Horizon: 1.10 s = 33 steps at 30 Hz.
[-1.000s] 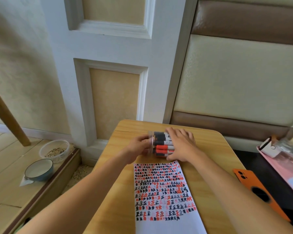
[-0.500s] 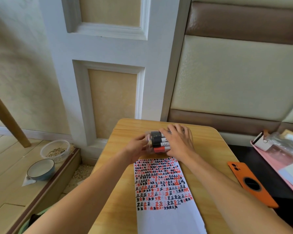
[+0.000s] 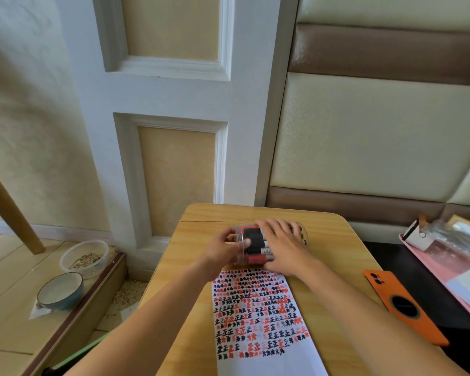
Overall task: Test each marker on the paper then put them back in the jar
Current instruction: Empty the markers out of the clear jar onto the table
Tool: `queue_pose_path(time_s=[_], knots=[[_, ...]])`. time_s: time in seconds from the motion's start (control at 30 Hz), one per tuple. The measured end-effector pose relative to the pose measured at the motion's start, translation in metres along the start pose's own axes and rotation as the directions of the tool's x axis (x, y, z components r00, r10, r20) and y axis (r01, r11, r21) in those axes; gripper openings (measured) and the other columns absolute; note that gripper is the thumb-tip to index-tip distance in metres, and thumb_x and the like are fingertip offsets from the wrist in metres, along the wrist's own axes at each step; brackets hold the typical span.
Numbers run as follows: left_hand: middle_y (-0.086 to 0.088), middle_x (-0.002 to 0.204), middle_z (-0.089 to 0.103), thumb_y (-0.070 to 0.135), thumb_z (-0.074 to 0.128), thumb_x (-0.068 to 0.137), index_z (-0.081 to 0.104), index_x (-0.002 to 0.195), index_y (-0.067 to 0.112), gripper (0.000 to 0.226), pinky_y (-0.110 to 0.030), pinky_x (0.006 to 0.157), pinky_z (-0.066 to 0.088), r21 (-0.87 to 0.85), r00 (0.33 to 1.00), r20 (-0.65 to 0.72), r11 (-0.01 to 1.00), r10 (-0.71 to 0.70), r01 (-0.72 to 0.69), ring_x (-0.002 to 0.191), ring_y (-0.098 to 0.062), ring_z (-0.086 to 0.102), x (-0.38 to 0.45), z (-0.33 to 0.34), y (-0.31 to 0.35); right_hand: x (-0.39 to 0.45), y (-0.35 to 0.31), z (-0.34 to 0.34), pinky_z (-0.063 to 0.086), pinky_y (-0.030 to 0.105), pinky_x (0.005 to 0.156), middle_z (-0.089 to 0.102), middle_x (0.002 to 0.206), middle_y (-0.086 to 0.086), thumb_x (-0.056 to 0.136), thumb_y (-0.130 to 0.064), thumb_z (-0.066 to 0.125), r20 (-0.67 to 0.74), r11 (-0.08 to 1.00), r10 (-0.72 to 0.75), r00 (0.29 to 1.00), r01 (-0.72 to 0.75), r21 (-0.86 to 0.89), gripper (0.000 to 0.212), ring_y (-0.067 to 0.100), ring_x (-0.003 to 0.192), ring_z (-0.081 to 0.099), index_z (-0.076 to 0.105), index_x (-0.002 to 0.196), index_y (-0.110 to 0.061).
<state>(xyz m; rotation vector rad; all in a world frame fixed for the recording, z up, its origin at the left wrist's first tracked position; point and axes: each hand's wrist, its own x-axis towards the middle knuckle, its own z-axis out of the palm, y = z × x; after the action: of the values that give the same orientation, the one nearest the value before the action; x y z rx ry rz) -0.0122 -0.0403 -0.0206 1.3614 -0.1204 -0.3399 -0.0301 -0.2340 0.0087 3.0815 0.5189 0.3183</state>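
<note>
Clear plastic jar (image 3: 251,246) of markers (image 3: 255,244) lies sideways on the table (image 3: 334,240), beyond the paper (image 3: 258,316); right hand (image 3: 281,248) steadies it with flat fingers while left hand (image 3: 223,249) grips its mouth, probably to draw markers out.

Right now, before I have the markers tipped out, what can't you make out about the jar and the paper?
All from the head view:
- The jar lies on its side; the right hand covers its far end, so the base is hidden.
- The left hand covers the jar's mouth; lid on or off is unclear.
- The marker count: overlapped, partly covered.
- The paper runs off the bottom edge.
- The printing on the markers is too blurred to read.
</note>
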Motion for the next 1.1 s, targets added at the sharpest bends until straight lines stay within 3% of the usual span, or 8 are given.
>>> queue_pose_path(time_s=[0.2,0.37,0.5,0.67,0.83,0.93,1.1], knots=[[-0.016,0.126,0.061,0.001,0.073,0.089,0.064,0.121,0.006,0.034,-0.044,0.086,0.062,0.06,0.999,0.037,0.998,0.033,-0.035,0.109,-0.035,0.068,-0.002,0.0,0.002,-0.009,0.001,-0.001,0.005,0.046,0.122,0.027,0.157,-0.004,0.075,-0.034,0.083,-0.046,1.0,-0.005,0.999,0.006,0.02,0.104,0.02,0.147,0.019,0.018,0.156,-0.03],[-0.02,0.119,0.066,-0.007,0.056,0.097,0.065,0.117,0.006,0.026,-0.034,0.074,0.06,0.076,0.999,-0.021,0.997,0.029,-0.027,0.101,-0.035,0.071,-0.004,-0.006,-0.002,-0.008,-0.007,0.0,0.008,0.048,0.123,0.026,0.155,-0.002,0.073,-0.033,0.085,-0.056,1.0,-0.027,0.998,0.028,0.011,0.107,0.023,0.145,0.019,0.017,0.157,-0.03],[-0.018,0.121,0.061,0.006,0.069,0.094,0.066,0.117,0.008,0.022,-0.04,0.077,0.062,0.062,0.997,-0.002,0.995,0.076,-0.075,0.1,-0.035,0.073,-0.006,-0.006,-0.003,-0.007,-0.007,0.001,0.008,0.049,0.123,0.024,0.156,0.001,0.074,-0.032,0.085,-0.058,1.0,-0.015,0.998,0.015,-0.007,0.111,0.025,0.146,0.016,0.013,0.159,-0.03],[-0.013,0.119,0.06,0.008,0.073,0.091,0.066,0.119,0.004,0.029,-0.047,0.08,0.063,0.066,0.991,-0.006,0.989,0.132,-0.131,0.098,-0.033,0.074,-0.008,0.0,-0.005,-0.009,-0.007,0.005,0.011,0.049,0.123,0.025,0.154,0.003,0.072,-0.034,0.085,-0.091,0.999,-0.007,0.996,0.004,-0.035,0.112,0.027,0.144,0.019,0.015,0.159,-0.03],[-0.014,0.116,0.064,0.016,0.073,0.093,0.071,0.116,0.012,0.023,-0.044,0.082,0.063,0.157,0.974,0.008,0.962,0.225,-0.224,0.1,-0.027,0.072,-0.013,-0.001,-0.006,-0.012,-0.004,0.009,0.011,0.049,0.122,0.025,0.152,0.002,0.072,-0.035,0.084,-0.113,0.999,-0.017,0.993,0.012,-0.046,0.111,0.026,0.144,0.02,0.014,0.158,-0.032],[-0.018,0.114,0.069,0.015,0.073,0.093,0.07,0.113,0.008,0.021,-0.039,0.079,0.062,0.156,0.971,0.011,0.958,0.241,-0.239,0.098,-0.027,0.073,-0.015,-0.005,-0.009,-0.013,-0.004,0.009,0.01,0.048,0.122,0.024,0.152,0.002,0.072,-0.035,0.084,-0.119,0.999,-0.029,0.993,0.025,-0.037,0.11,0.026,0.143,0.019,0.014,0.158,-0.033],[-0.02,0.111,0.073,0.013,0.072,0.093,0.066,0.111,0.002,0.022,-0.056,0.088,0.059,0.08,0.979,-0.007,0.976,0.203,-0.202,0.101,-0.038,0.072,-0.015,-0.006,-0.014,-0.015,-0.004,0.007,0.011,0.047,0.121,0.027,0.15,0.002,0.073,-0.036,0.082,-0.137,0.999,-0.032,0.99,0.028,-0.031,0.107,0.025,0.14,0.02,0.017,0.157,-0.033]])
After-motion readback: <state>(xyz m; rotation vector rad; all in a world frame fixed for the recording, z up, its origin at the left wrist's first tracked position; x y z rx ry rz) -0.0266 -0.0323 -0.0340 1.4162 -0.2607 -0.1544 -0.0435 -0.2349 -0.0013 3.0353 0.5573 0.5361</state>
